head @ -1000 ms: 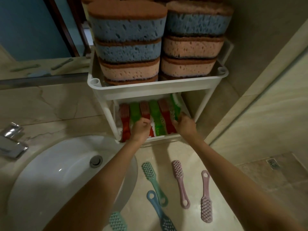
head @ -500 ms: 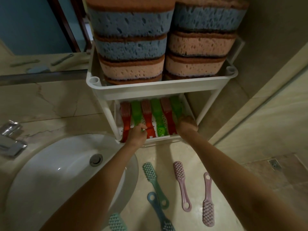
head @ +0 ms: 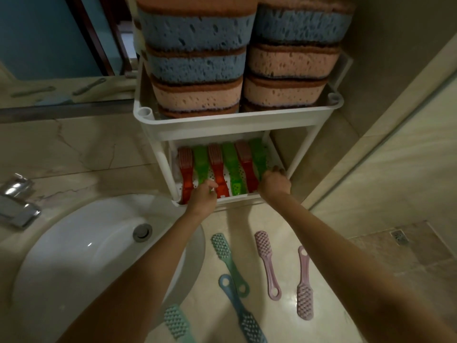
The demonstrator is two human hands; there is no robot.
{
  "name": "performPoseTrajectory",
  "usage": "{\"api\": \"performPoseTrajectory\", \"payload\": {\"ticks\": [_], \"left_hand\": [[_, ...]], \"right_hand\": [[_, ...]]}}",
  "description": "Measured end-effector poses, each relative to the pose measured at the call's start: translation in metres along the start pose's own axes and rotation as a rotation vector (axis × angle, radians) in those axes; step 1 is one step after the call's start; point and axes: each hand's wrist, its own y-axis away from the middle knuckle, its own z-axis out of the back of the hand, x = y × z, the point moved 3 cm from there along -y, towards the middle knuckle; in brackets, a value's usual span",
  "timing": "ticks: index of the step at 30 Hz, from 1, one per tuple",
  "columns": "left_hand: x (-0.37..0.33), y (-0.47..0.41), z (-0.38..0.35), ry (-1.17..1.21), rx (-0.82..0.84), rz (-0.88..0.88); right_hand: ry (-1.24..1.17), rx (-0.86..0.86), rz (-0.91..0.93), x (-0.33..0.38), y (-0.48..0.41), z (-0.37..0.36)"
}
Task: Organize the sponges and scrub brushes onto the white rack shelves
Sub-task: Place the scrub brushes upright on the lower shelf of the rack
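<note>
The white rack (head: 237,127) stands on the counter. Its top shelf holds two stacks of blue and pink sponges (head: 197,70), (head: 289,63) with brown scrub tops. On the lower shelf, red brushes (head: 216,167) and green brushes (head: 232,169) lie side by side, alternating. My left hand (head: 204,196) pinches the handle of the second brush from the left, a green one (head: 200,164). My right hand (head: 274,181) curls over the handle of the rightmost green brush (head: 258,157) at the shelf's front right corner. Both handle ends are hidden under my hands.
Several brushes lie loose on the counter in front of the rack: a green one (head: 227,258), two pink ones (head: 267,263), (head: 304,285), a blue one (head: 242,310) and a mint one (head: 176,323). A white sink (head: 81,256) and a chrome tap (head: 17,201) are at the left. A wall stands at the right.
The rightmost green brush went from tilted to lying flat in line with the others. Both hands drew back toward the shelf's front edge.
</note>
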Motion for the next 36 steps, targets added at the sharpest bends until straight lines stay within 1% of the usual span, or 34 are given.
{"api": "performPoseTrajectory", "payload": {"ticks": [3,5,6,8,11,15,18,22,25,27,29,31,32,36], "left_hand": [[-0.003,0.019,0.005,0.03,-0.072,-0.097],[0.001,0.038,0.007,0.08,-0.129,-0.153],[0.004,0.048,0.008,0.101,-0.143,-0.17],[0.016,0.067,0.006,0.137,-0.137,-0.175],[0.042,0.091,-0.002,0.141,-0.095,-0.077],[0.076,0.121,-0.011,0.025,-0.024,0.078],[0.096,0.135,-0.009,-0.022,0.0,0.151],[0.122,0.147,0.002,-0.097,0.011,0.219],[0.14,0.156,0.012,-0.269,-0.012,0.276],[0.148,0.163,0.013,-0.392,0.035,0.356],[0.153,0.17,0.008,-0.445,0.121,0.415],[0.155,0.175,-0.002,-0.448,0.183,0.425],[0.155,0.177,-0.008,-0.436,0.186,0.417],[0.156,0.181,-0.018,-0.325,0.093,0.423]], "right_hand": [[-0.162,-0.149,0.061,0.007,0.024,0.011],[-0.223,-0.208,0.127,0.008,0.048,0.012],[-0.244,-0.205,0.148,0.007,0.061,0.007],[-0.27,-0.118,0.163,0.004,0.088,-0.015],[-0.241,0.076,0.159,0.002,0.127,-0.064],[-0.174,0.232,0.168,0.0,0.157,-0.116],[-0.212,0.211,0.129,0.001,0.161,-0.132],[-0.27,0.183,0.064,-0.001,0.16,-0.132],[-0.276,0.191,0.053,0.003,0.162,-0.131],[-0.277,0.204,0.046,0.006,0.163,-0.131],[-0.262,0.196,0.031,0.007,0.164,-0.129],[-0.262,0.174,0.018,0.006,0.164,-0.125],[-0.261,0.171,0.018,0.004,0.162,-0.126],[-0.303,0.158,-0.007,-0.004,0.164,-0.121]]}}
